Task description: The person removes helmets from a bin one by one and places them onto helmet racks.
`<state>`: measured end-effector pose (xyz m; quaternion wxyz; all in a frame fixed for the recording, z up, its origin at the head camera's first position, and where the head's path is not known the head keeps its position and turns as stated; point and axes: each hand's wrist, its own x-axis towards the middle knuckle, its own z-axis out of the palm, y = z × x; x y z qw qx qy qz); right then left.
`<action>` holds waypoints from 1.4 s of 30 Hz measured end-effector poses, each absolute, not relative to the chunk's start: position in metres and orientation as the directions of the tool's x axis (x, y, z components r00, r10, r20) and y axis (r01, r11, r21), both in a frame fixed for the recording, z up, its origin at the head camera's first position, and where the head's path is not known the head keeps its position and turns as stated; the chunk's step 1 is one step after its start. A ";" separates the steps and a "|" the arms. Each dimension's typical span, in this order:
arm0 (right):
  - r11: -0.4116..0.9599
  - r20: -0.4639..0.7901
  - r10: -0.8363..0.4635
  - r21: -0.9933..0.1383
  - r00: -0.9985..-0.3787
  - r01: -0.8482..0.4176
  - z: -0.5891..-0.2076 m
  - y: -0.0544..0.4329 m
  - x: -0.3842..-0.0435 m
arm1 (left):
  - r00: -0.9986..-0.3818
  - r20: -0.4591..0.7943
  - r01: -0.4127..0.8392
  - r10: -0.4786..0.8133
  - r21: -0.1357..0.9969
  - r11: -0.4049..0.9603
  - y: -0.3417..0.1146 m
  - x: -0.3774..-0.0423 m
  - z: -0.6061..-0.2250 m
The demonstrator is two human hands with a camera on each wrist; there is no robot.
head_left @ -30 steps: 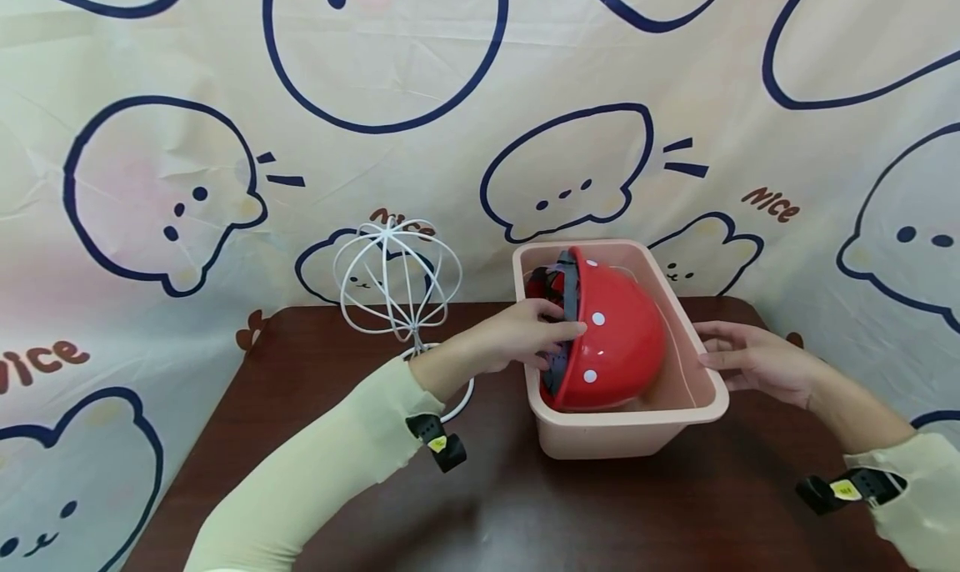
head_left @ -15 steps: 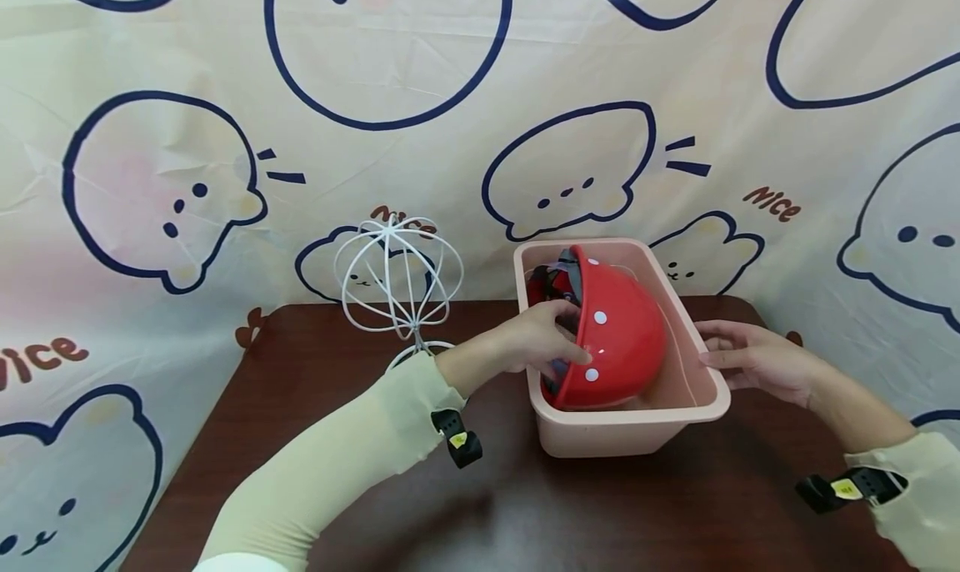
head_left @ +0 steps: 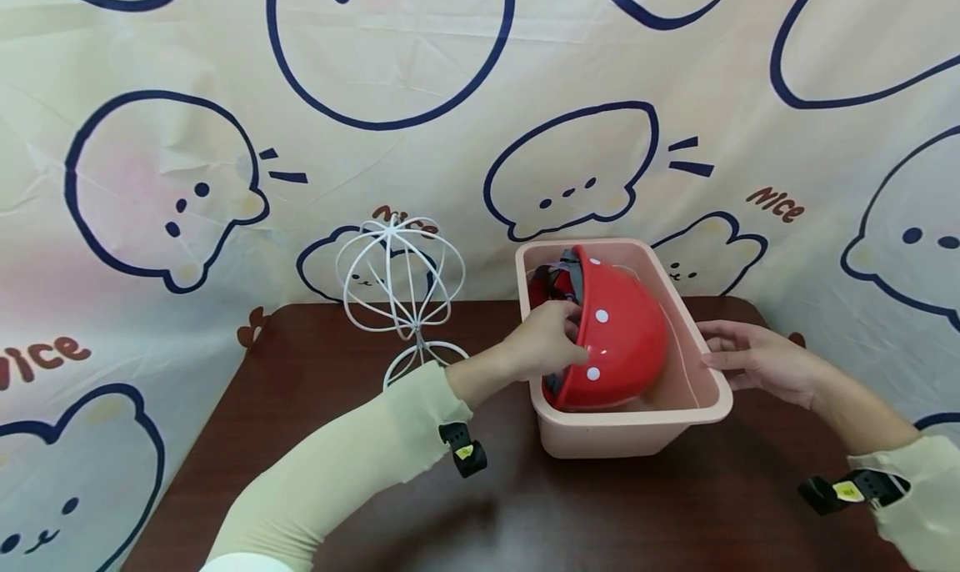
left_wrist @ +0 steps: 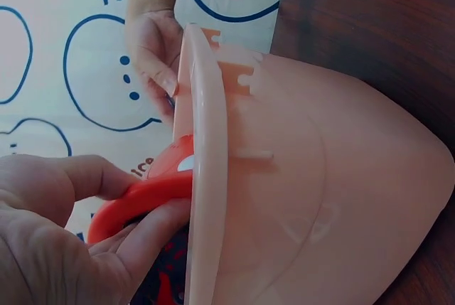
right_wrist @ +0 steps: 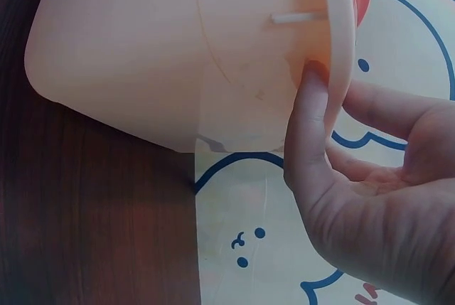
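Note:
A red helmet (head_left: 626, 338) with white dots lies on its side in a pink plastic bin (head_left: 633, 443), its opening facing left. Grey straps and dark red-patterned padding show inside it. My left hand (head_left: 546, 338) pinches the helmet's edge, thumb on the outer shell and fingers inside; the left wrist view shows this red rim (left_wrist: 146, 198) between thumb and fingers. On the bin's right side, my right hand (head_left: 765, 362) holds the rim. The right wrist view has one finger of that hand (right_wrist: 377, 191) under the outer lip, with the thumb at the rim's edge.
Left of the bin stands a white wire rack (head_left: 405, 284) with a round cage top, its base partly behind my left forearm. Both stand on a dark brown table (head_left: 585, 514). A cartoon-printed cloth (head_left: 420, 72) hangs close behind the bin.
My left hand has shifted slightly right and closed on the helmet's edge, its fingers going inside. The left forearm has moved right, uncovering more of the rack's base. The right hand stays on the rim.

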<state>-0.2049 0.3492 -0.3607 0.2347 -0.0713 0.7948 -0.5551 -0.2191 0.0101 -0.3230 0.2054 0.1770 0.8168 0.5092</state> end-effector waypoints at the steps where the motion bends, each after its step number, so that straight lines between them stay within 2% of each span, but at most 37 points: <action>1: 0.377 -0.291 -0.375 -0.915 -0.880 0.142 -0.361 0.349 -0.205 | -0.856 -0.146 0.090 0.495 0.902 0.422 0.010 -0.218 -0.323; 8: 0.376 -0.288 -0.368 -0.916 -0.884 0.141 -0.362 0.349 -0.205 | -0.881 -0.126 0.069 0.457 0.920 0.387 0.007 -0.217 -0.319; 16: 0.376 -0.278 -0.374 -0.918 -0.885 0.130 -0.362 0.351 -0.206 | -0.911 -0.116 -0.010 0.397 0.966 0.259 -0.004 -0.222 -0.316; 28: 0.409 -0.277 -0.357 -0.905 -0.892 0.117 -0.360 0.347 -0.204 | -0.936 -0.013 0.041 0.353 0.989 0.144 -0.026 -0.225 -0.306; 42: 0.444 -0.258 -0.338 -0.892 -0.905 0.088 -0.358 0.343 -0.201 | -0.954 0.025 -0.001 0.300 0.996 -0.087 -0.038 -0.228 -0.299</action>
